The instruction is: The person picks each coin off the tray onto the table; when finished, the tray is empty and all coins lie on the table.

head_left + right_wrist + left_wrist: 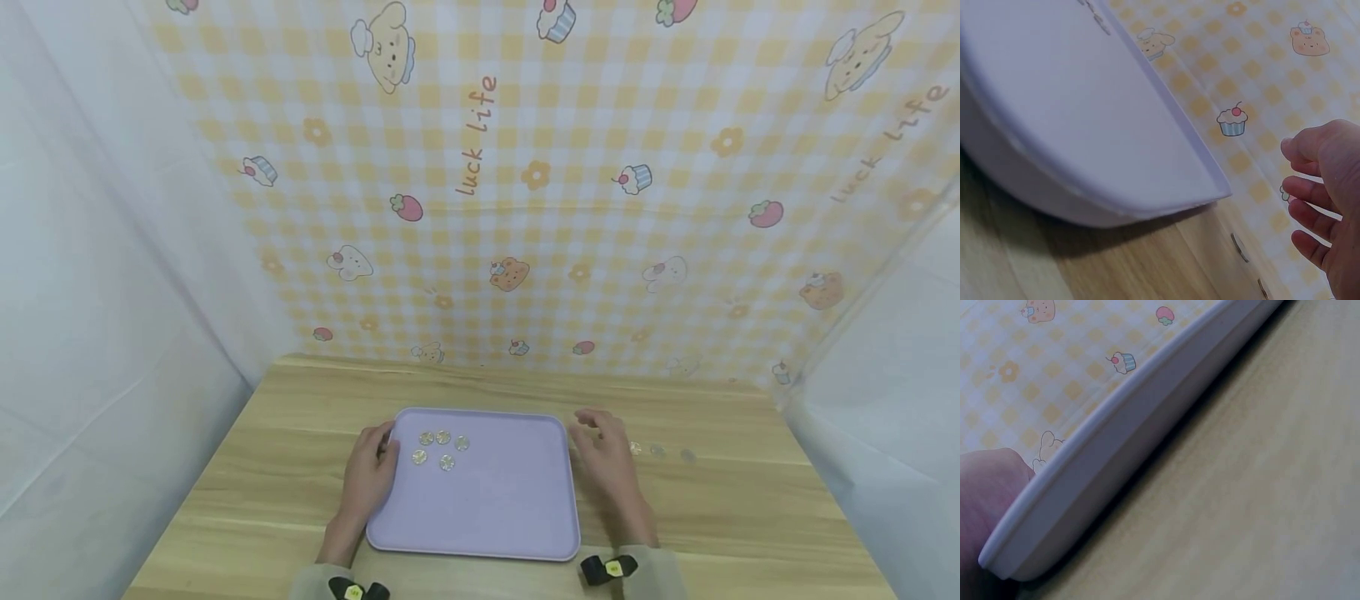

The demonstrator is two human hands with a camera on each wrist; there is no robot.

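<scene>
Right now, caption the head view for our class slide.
Left hand holding a lilac tray with five coins, right hand alongside.

Coins [443, 437]: faces too small to read, lower centre, head view
Left hand [988, 503]: cut off, lower left of its wrist view
Right hand [1342, 187]: cut off at its wrist view's right edge
Tabletop [1241, 500]: blurred, left wrist view

Five coins [443, 437] lie in a lilac tray [510, 492], three more coins [657, 451] right of it
</scene>
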